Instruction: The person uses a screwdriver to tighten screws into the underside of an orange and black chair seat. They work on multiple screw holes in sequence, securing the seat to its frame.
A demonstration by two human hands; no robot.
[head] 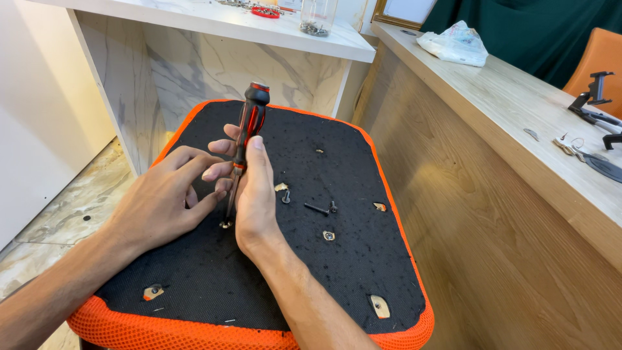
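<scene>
An upturned chair seat [363, 162], black underneath with an orange mesh rim, lies in front of me. My right hand [256, 194] grips a red-and-black screwdriver [249, 120] upright, its tip down at a screw hole [225, 224] in the black underside. My left hand [162, 201] rests on the fabric beside the shaft, fingertips touching the shaft low down. A loose black bolt [319, 208] and a small screw [286, 196] lie just right of my right hand.
Several torn mounting holes [380, 306] dot the seat's underside. A white marble-look desk [194, 58] stands behind, with a glass jar [317, 16]. A wooden counter [505, 104] at right carries a plastic bag [457, 44], keys [570, 146] and black parts [593, 107].
</scene>
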